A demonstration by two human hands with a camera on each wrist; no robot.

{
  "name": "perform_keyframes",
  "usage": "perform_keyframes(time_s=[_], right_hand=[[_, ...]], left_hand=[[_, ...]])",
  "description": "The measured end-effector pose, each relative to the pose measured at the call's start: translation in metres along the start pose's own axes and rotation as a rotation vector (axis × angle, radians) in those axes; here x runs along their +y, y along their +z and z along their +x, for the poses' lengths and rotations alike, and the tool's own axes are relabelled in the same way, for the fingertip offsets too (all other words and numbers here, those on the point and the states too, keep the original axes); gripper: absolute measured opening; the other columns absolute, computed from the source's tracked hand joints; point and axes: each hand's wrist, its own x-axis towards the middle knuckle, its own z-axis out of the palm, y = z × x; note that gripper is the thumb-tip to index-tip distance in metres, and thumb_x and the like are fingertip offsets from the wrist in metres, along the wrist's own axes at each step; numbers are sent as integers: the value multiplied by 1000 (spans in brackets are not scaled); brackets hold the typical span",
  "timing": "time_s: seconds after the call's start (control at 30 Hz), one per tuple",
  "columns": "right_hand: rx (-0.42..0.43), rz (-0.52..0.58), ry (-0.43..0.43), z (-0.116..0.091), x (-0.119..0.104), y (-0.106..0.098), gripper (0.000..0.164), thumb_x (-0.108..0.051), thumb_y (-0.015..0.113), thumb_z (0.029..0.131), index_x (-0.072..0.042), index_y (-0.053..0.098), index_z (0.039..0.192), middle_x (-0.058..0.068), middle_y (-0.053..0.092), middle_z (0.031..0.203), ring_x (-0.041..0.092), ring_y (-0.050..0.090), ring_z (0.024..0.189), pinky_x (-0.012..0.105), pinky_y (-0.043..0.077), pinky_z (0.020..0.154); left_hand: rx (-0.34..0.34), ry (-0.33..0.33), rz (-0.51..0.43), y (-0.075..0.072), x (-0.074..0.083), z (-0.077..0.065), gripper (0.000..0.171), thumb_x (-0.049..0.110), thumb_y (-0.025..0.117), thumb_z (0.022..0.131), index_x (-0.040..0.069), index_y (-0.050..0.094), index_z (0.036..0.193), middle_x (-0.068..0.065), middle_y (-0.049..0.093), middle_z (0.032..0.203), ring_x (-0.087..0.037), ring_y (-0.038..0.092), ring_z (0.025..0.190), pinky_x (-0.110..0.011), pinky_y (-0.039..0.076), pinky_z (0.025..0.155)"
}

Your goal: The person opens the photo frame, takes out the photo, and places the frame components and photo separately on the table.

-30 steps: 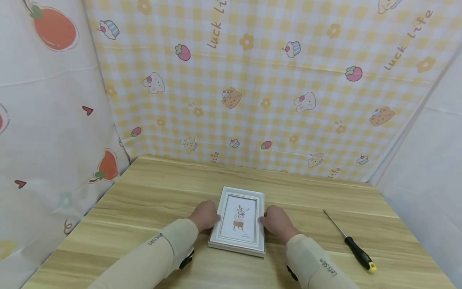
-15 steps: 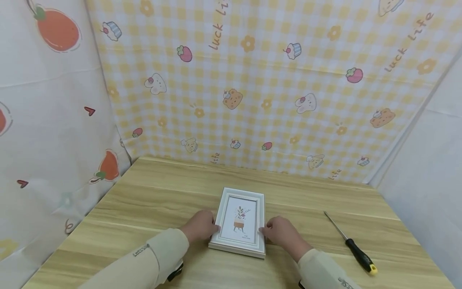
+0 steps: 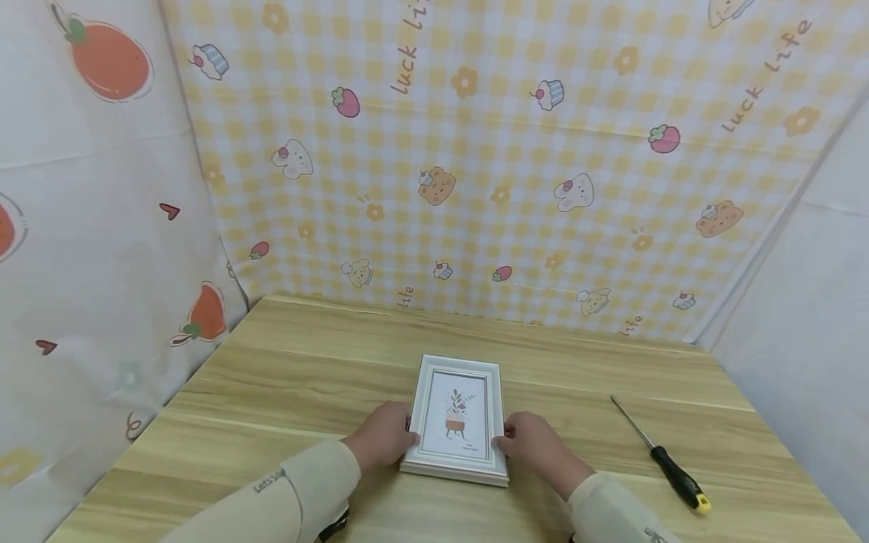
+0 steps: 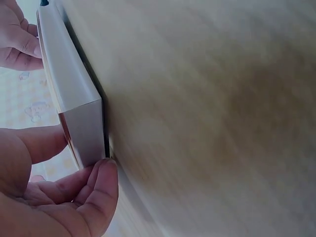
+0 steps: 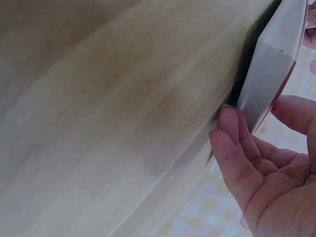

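A white picture frame with a potted-plant print lies face up near the middle of the wooden table. My left hand holds its left side, thumb on the front border and fingers at the lower edge. Opposite it, my right hand grips the right side in the same way. In the left wrist view, curled fingertips reach the back edge of the frame. The right wrist view has fingers at the frame's dark underside, with a narrow shadowed gap above the table.
A screwdriver with a black and yellow handle lies on the table to the right, its tip pointing away. Behind the table hangs a yellow checked cloth; white cloths close off the sides.
Both hands have slid along the frame's sides toward its near end. The frame has shifted slightly to the right. The screwdriver has stayed in place.
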Motion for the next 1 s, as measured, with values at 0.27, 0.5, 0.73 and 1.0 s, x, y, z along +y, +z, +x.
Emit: perform_keyframes(time_s=[0.27,0.5,0.73,1.0], right_hand=[[-11,-12,1,-5,3,-2,11,-9,74,81,-1,66,79,2,62,70,12,49,63,28,45,59],[-31,-7,14,-12,2,-5,10,-8,73,82,0,67,84,3,65,75,13,50,65,29,46,60],[-16,19,-22,-19,5,-5,8,-6,73,80,-2,67,82,2,64,72,12,50,62,26,44,58],[-10,7,-46,-25,8,-6,12,-6,74,80,-4,63,75,-2,55,63,12,44,57,24,38,51]], left_hand=[[9,13,1,3,7,-5,5,1,70,82,-1,66,84,-2,60,71,-14,49,65,-31,45,63],[19,-6,1,5,12,-10,14,2,70,82,1,59,74,-2,51,64,-14,47,59,-29,42,55],[11,-10,-26,8,16,-16,17,2,70,81,3,58,70,-1,50,62,-14,47,56,-28,41,53],[10,6,-34,12,16,-19,11,2,71,81,1,61,75,-1,53,64,-14,48,60,-30,44,58]])
